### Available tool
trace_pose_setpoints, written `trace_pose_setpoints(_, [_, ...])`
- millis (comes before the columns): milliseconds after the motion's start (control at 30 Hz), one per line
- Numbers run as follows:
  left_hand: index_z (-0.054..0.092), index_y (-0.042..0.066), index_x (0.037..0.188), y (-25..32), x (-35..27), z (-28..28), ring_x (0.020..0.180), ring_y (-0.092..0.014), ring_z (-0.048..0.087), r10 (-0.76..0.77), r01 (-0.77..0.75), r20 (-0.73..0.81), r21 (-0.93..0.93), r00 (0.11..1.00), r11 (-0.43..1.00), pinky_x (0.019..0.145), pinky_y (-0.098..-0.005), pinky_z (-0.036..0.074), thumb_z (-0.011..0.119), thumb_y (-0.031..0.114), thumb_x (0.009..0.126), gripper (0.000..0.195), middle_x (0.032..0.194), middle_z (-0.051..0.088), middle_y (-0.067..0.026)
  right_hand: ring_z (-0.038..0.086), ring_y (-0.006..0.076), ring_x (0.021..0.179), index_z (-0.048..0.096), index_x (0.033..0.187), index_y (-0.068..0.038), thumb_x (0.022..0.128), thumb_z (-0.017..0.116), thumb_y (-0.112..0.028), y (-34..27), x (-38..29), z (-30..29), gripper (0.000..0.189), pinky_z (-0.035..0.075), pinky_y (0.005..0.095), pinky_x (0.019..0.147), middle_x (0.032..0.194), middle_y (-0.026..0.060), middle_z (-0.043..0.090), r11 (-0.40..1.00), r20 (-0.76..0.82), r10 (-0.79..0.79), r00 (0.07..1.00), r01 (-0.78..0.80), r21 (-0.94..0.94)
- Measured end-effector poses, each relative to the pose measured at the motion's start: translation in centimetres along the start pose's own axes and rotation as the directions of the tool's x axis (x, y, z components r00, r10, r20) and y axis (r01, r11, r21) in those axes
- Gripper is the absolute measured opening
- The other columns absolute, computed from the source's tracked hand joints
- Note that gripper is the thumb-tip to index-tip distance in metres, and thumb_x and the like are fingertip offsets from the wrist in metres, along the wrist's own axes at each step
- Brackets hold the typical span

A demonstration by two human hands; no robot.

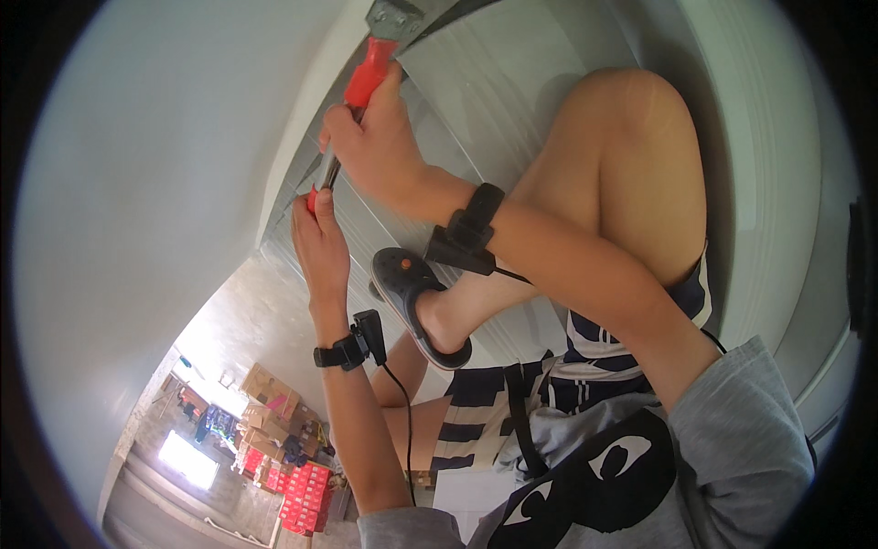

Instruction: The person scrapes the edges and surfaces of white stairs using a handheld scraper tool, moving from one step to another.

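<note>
My right hand point(374, 147) is wrapped around the metal shaft of a long hand tool, just below its red upper sleeve point(369, 72). A grey metal head point(394, 19) sits at the top end, partly cut off by the picture's edge; whether it belongs to the tool I cannot tell. Lower down, my left hand point(321, 240) grips the tool's red lower end, with the thumb lying along it. A bare piece of shaft point(330, 171) shows between the two hands. My fingers hide much of both grips.
A large pale panel point(137, 151) rises close on the left. My bent knee point(638, 117) and dark clog point(411, 295) are near the right forearm. Black wrist devices point(473, 230) trail cables. Cardboard boxes point(267, 412) and red boxes point(305, 494) are stacked farther off.
</note>
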State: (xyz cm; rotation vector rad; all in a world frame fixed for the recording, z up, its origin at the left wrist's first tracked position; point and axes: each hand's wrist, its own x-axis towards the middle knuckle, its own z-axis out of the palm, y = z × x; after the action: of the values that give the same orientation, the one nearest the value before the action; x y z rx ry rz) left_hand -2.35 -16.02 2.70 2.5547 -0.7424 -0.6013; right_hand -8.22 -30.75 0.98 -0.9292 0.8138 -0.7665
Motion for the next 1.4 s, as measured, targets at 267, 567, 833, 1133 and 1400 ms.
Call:
trace_pose_setpoints(267, [0.054,-0.004,0.103,0.6,-1.4,0.2,0.081,-0.038,0.053,-0.031,0.033,0.064,-0.043,0.997,0.999,0.078,-0.0443,0.044,0.046,0.039,0.103,0.043,0.088,0.057,-0.0234,0.063,0.0256,0.068,0.033,0.115,0.004,0.087,0.059,-0.012,-1.3,-1.0,-1.4,0.042,0.050,0.0384,0.062,0.078,0.0133,0.062,0.998,0.056,0.056,0.997,-0.057,0.011])
trace_pose_setpoints(567, [0.052,-0.002,0.108,-5.4,-4.3,-0.7,0.086,-0.026,0.051,-0.157,0.165,0.106,-0.068,0.982,0.984,0.081,-0.0389,0.043,0.041,0.046,0.104,0.049,0.093,0.056,-0.0145,0.059,0.0119,0.067,0.046,0.109,-0.002,0.092,0.062,-0.024,-0.4,-2.9,-1.4,0.032,0.051,0.0297,0.049,0.089,0.0051,0.061,0.910,0.416,0.385,0.824,-0.415,-0.020])
trace_pose_setpoints(833, [0.053,0.000,0.117,-6.3,-3.2,0.9,0.101,-0.024,0.054,-0.231,0.259,0.212,-0.115,0.950,0.959,0.095,-0.0364,0.040,0.031,0.056,0.104,0.061,0.103,0.059,-0.0127,0.053,0.0171,0.057,0.055,0.075,0.000,0.090,0.063,-0.033,-1.3,0.2,-1.1,0.037,0.045,0.0338,0.052,0.060,0.0061,0.054,0.931,0.380,0.349,0.856,-0.273,-0.241])
trace_pose_setpoints(1133, [0.055,0.003,0.114,-6.5,-3.1,1.1,0.085,-0.014,0.049,-0.178,0.217,0.178,-0.233,0.968,0.948,0.077,-0.0291,0.040,0.031,0.055,0.104,0.059,0.097,0.058,-0.0042,0.064,0.0338,0.069,0.060,0.068,0.003,0.090,0.052,-0.042,-3.5,1.2,-0.4,0.052,0.051,0.0430,0.068,0.068,0.0182,0.063,0.829,0.329,0.479,0.813,-0.296,-0.475])
trace_pose_setpoints(1400, [0.050,-0.002,0.121,-6.1,-4.0,3.0,0.096,-0.019,0.052,-0.278,0.293,0.096,-0.216,0.956,0.931,0.088,-0.0334,0.041,0.028,0.058,0.103,0.067,0.106,0.057,-0.0104,0.066,0.0375,0.068,0.062,0.067,0.005,0.083,0.054,-0.032,-4.1,1.5,-1.0,0.041,0.052,0.0448,0.067,0.067,0.0216,0.064,0.826,0.350,0.430,0.832,-0.206,-0.525])
